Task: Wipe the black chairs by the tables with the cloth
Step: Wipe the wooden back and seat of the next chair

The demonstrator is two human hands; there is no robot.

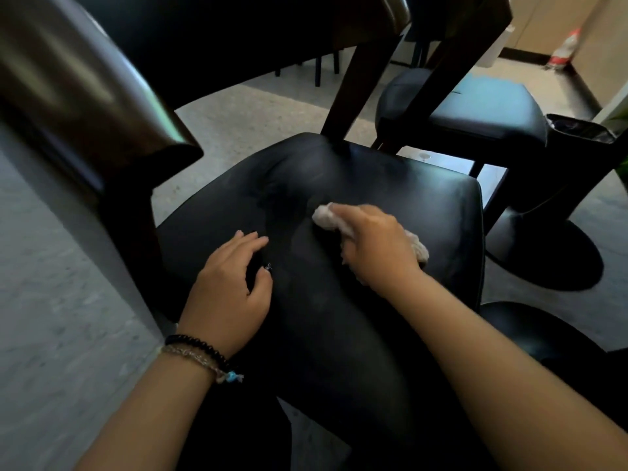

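Note:
A black padded chair seat (373, 178) fills the middle of the view, its dark backrest (78, 90) rising at the upper left. My right hand (377, 246) grips a crumpled pale cloth (326, 215) and presses it on the seat's middle. My left hand (234, 283) rests on the seat's left part with its fingers relaxed and spread, holding nothing. Beaded bracelets circle the left wrist.
A second black chair (482, 107) stands behind at the upper right, a bluish patch on its seat. A black pedestal table base (550, 253) sits at the right. A dark table (238, 35) overhangs at the top. Pale speckled floor (51, 300) lies at the left.

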